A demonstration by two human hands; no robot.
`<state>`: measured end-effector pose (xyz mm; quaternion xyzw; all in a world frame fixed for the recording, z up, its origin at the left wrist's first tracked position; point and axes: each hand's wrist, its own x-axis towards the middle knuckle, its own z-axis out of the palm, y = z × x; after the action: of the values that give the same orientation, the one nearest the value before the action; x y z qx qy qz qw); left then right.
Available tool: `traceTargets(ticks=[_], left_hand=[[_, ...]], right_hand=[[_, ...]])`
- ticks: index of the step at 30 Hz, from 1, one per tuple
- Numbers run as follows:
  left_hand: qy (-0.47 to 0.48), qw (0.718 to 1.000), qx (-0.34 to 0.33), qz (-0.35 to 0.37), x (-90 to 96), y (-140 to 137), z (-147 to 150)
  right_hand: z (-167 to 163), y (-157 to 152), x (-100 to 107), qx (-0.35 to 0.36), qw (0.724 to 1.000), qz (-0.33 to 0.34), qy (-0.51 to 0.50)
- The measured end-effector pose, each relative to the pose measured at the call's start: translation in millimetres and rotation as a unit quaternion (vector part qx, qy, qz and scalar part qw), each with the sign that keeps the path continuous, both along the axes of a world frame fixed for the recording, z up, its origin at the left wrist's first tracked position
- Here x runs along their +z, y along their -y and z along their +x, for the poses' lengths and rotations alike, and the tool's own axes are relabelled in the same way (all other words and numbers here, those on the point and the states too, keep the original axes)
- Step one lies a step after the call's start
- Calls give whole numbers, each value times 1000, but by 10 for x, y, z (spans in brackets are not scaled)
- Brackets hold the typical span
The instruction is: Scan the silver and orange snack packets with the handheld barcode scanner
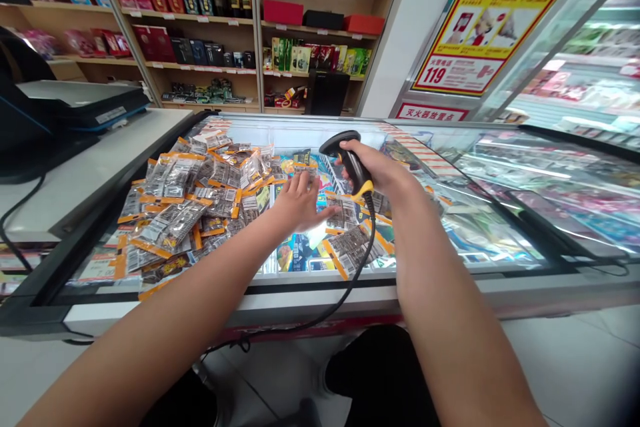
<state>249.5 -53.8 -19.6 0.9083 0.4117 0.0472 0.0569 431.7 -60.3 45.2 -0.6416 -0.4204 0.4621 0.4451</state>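
My right hand (375,163) is wrapped round the grip of a black and yellow barcode scanner (361,180), held above the glass lid of a freezer. Its black cable (369,240) hangs from the grip and curves down over the front edge. To the scanner's left, my left hand (300,205) is open over the glass, thumb out to the right and fingers forward, close to a small snack packet; whether they touch is unclear. Many clear packets with orange edges (175,177) lie heaped left of this hand. Several more packets (357,247) lie beneath and beside the scanner.
The chest freezer (320,290) has a raised frame, with goods visible under its glass. On the left, a counter (100,173) carries a dark scale-like device (85,103). Shelves (200,20) with bottles and boxes stand behind, beside a wall poster (480,20).
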Motion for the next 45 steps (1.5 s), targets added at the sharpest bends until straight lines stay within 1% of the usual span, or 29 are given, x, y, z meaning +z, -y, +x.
traceTargets(ticks=[3,6,12,17,19,23,25,26,27,28,29,30,32,33,34,35,36,38,41,43,45], left_hand=[[4,999,-18,-39,5,40,33],[-9,998,-23,-61,11,74,71],[-14,998,-30,-54,-36,59,85],[-17,999,-25,-43,-2,98,93],[-16,1000,-7,-17,54,118,92],[-25,997,66,30,179,81,31],[-31,993,101,53,204,25,-26],[-27,991,107,72,203,-5,-55],[-20,991,97,89,196,-30,-80],[-10,992,69,102,185,-48,-98],[2,994,22,105,173,-57,-107],[12,995,-38,94,162,-55,-105],[14,986,-159,46,147,-27,-77],[7,980,-197,24,142,-10,-56],[-4,977,-214,11,136,1,-36],[-16,978,-210,9,129,0,-22],[-26,981,-192,19,118,-17,-16],[-32,988,-139,60,87,-101,-37],[-29,990,-69,117,27,-295,-125],[-27,990,-32,135,-8,-399,-180],[-21,989,-1,147,-33,-447,-205]], right_hand=[[-40,-15,-24,43,999,-15,-21],[-86,-1,-15,57,998,-24,-31],[-159,78,63,94,993,-52,-53],[-158,80,66,87,993,-50,-62],[-143,57,45,74,994,-38,-67],[-105,-3,-4,22,997,14,-77],[-89,-25,-19,-1,996,36,-83],[-83,-32,-23,-6,995,43,-87],[-79,-36,-23,-9,995,46,-92],[-77,-36,-21,-13,994,48,-95],[-77,-33,-17,-16,994,47,-98],[-79,-26,-11,-19,994,45,-99],[-86,-8,6,-26,994,45,-98],[-91,3,16,-29,994,48,-97],[-96,14,27,-32,994,49,-96],[-102,24,38,-34,994,47,-93],[-106,33,47,-35,995,41,-89],[-112,49,58,-22,997,17,-74],[-106,63,48,36,999,-4,-37],[-96,73,30,81,996,-14,-18],[-91,87,16,103,994,-32,-3]])
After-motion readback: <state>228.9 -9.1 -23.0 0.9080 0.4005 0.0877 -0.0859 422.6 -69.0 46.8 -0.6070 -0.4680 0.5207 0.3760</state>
